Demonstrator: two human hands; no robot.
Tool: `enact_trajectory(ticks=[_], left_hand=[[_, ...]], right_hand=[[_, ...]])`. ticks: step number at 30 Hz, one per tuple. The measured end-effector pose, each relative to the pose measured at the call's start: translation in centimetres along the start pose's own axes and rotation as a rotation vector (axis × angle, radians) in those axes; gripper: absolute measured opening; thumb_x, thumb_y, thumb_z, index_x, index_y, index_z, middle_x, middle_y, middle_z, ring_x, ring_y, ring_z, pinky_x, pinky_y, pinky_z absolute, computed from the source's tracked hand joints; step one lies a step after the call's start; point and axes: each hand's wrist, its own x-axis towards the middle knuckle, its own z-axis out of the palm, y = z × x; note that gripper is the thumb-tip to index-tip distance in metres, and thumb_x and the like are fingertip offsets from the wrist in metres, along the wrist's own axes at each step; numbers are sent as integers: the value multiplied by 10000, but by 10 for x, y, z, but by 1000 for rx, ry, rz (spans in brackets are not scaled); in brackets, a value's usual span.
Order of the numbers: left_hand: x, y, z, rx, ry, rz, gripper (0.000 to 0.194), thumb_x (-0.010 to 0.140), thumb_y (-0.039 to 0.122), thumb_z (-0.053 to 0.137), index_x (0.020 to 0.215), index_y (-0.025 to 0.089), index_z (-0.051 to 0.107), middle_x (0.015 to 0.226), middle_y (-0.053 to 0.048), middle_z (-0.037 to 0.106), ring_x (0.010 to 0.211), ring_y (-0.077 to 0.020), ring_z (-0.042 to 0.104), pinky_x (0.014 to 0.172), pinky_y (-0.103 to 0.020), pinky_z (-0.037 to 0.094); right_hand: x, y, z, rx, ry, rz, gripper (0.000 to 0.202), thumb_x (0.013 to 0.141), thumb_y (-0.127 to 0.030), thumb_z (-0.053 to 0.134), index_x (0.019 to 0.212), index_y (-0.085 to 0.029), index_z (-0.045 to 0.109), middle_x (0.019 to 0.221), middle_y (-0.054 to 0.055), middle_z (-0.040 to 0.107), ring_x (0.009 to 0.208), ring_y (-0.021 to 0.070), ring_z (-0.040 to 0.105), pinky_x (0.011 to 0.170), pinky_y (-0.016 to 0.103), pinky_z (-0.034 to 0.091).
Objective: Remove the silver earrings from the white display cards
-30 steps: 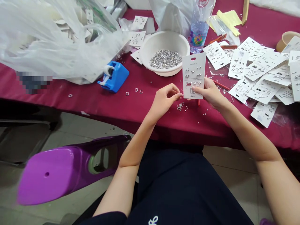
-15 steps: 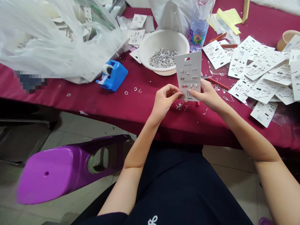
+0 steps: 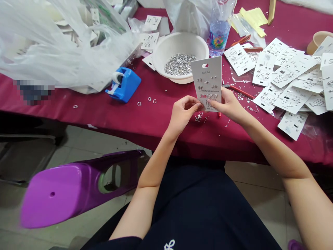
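Note:
A white earring card (image 3: 207, 74) stands upright between my hands, with rows of small silver earrings on its front. My right hand (image 3: 230, 104) grips its lower right edge, thumb across the front and fingers behind. At the lower left edge, my left hand (image 3: 186, 109) is closed in a pinch on the card; whether a small part is also between those fingertips is hidden. Below the hands lies a little heap of silver earring pieces (image 3: 198, 117) on the dark red tablecloth. Behind the card sits a white bowl (image 3: 160, 52) of small metal parts.
Many filled earring cards (image 3: 291, 93) overlap on the right, near red-handled pliers (image 3: 240, 91). A water bottle (image 3: 218, 38) stands behind the bowl. Leftward are a blue tape dispenser (image 3: 126, 85) and a large plastic bag (image 3: 65, 55). A purple stool (image 3: 54, 194) is below the table edge.
The card has tilted slightly, its top shifting a little left. Both hands keep nearly the same hold, and the whole view has shifted slightly.

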Motion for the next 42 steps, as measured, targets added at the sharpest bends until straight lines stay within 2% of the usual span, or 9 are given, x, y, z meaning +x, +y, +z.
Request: enact_trajectory(ticks=[7, 14, 20, 23, 28, 31, 34, 37, 42], left_hand=[[2, -4, -2, 1, -9, -2, 408, 702, 501, 839, 794, 151, 651, 744, 5, 706, 708, -93, 678, 717, -204, 537], [4, -10, -3, 191, 114, 33, 482, 681, 550, 840, 840, 195, 556, 737, 44, 604, 681, -81, 576, 648, -198, 456], [3, -7, -4, 40, -79, 35, 426, 759, 580, 769, 856, 193, 621, 802, 19, 652, 747, -96, 603, 714, -210, 487], [3, -6, -3, -21, -86, 22, 435, 733, 574, 795, 841, 186, 630, 806, 15, 667, 753, -98, 610, 717, -211, 498], [4, -7, -7, -105, 34, 69, 411, 738, 561, 799, 818, 191, 638, 790, 19, 650, 737, -87, 601, 701, -202, 493], [7, -9, -14, -189, 178, 121, 479, 679, 609, 821, 772, 207, 578, 736, 37, 593, 664, -75, 547, 650, -202, 457], [9, -11, -20, -207, 244, 139, 573, 625, 674, 822, 739, 219, 492, 674, 49, 490, 613, -75, 475, 611, -213, 405], [9, -12, -22, -212, 227, 133, 622, 596, 737, 800, 806, 239, 493, 710, 36, 477, 658, -95, 497, 647, -235, 420], [9, -12, -22, -233, 183, 93, 638, 584, 754, 794, 874, 261, 511, 773, 20, 527, 720, -112, 545, 698, -248, 465]], right_hand=[[0, 1, 1, 4, -31, -18, 332, 807, -313, 686, 1100, -167, 630, 1153, 71, 707, 1057, 227, 686, 896, 410, 619], [-1, -2, 3, -24, -56, -6, 361, 824, -366, 685, 1122, -167, 645, 1195, 72, 708, 1133, 235, 670, 1034, 445, 558], [-4, 0, 8, -11, -50, -12, 445, 818, -446, 694, 1138, -150, 610, 1212, 102, 693, 1143, 256, 657, 1040, 473, 543], [-4, 1, 11, -48, -34, -16, 499, 823, -515, 695, 1163, -164, 598, 1237, 108, 675, 1179, 260, 633, 1082, 487, 510], [0, -7, -6, -75, -217, -43, 558, 857, -595, 642, 1239, -199, 542, 1165, 82, 652, 1101, 214, 637, 1023, 424, 539], [4, -9, -25, -366, -130, -89, 345, 901, -428, 644, 1138, -187, 579, 1053, 80, 604, 1021, 209, 613, 979, 430, 536], [6, -2, -37, -818, -59, -117, 98, 859, -227, 666, 929, -180, 617, 1054, 100, 537, 1073, 265, 529, 1055, 535, 460], [6, 7, -40, -1050, -116, -65, 106, 824, -148, 649, 909, -176, 593, 1056, 117, 511, 1084, 305, 472, 1053, 587, 432], [8, 11, -32, -1109, -84, -116, 170, 860, -89, 520, 979, -180, 600, 1020, 112, 524, 1034, 282, 468, 1025, 549, 446]])
